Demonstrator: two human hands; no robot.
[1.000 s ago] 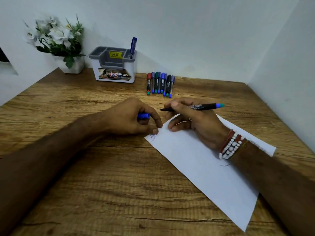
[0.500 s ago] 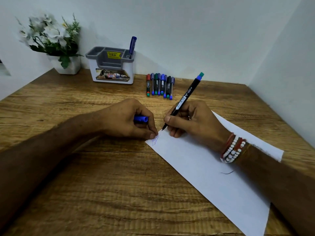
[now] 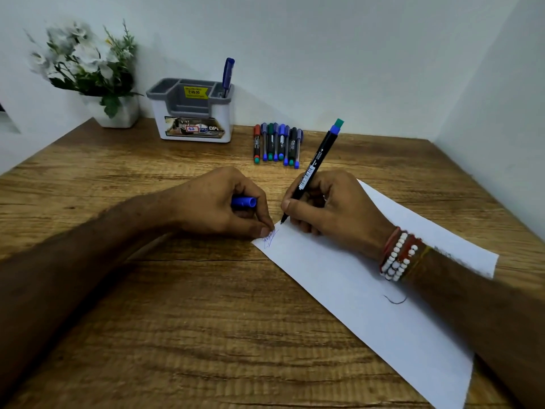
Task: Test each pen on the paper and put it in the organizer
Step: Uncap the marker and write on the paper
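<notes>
Here, my right hand pinches a black pen in curled fingers, its tip at the edge of the paper on the counter. My left hand curls round a blue cap, one fingertip pressing the paper's corner. The organizer stands well behind, by the wall.

One paper, one organizer, one plant, about eight loose pens, one stored pen, one held pen.
</notes>
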